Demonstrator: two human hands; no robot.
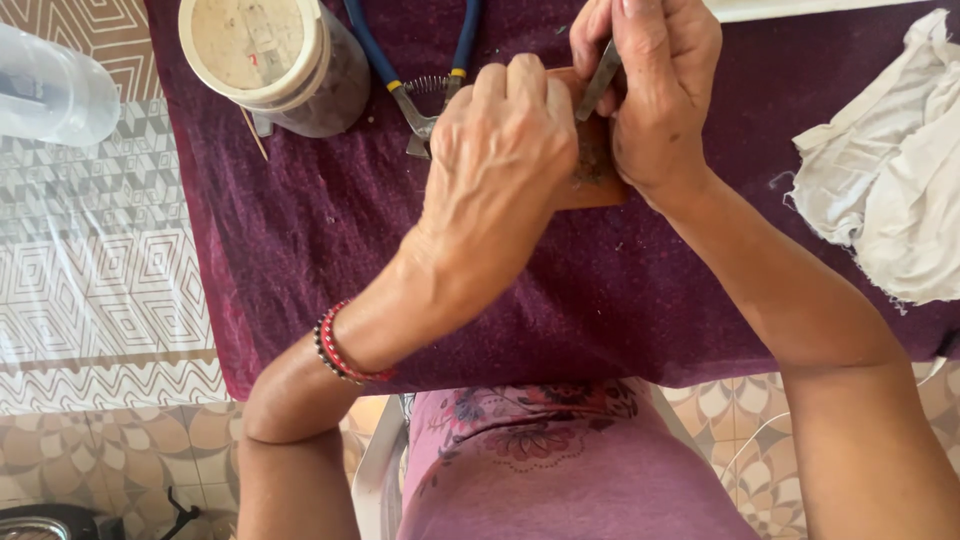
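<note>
A: Two hands, both busy in the upper middle of the frame. Nearest the bottom edge is only a lap in purple flowered cloth, then the forearms; the left one wears a red and black bracelet.

B: And the grips?

A: The left hand lies knuckles-up over a small brown block, pinning it to the maroon cloth on the tabletop. Its fingers curl down; what they pinch, I cannot tell. The right hand is closed round a thin grey metal tool, tip angled down at the block's top.

B: So which step?

A: I'd judge the working stroke itself, filing or scraping something held on the block. Next calls for a firm left hand and short, controlled passes of the tool.

B: Farther out?

A: Blue-handled pliers just beyond the left hand, a lidded jar upper left, a white rag at right.
</note>
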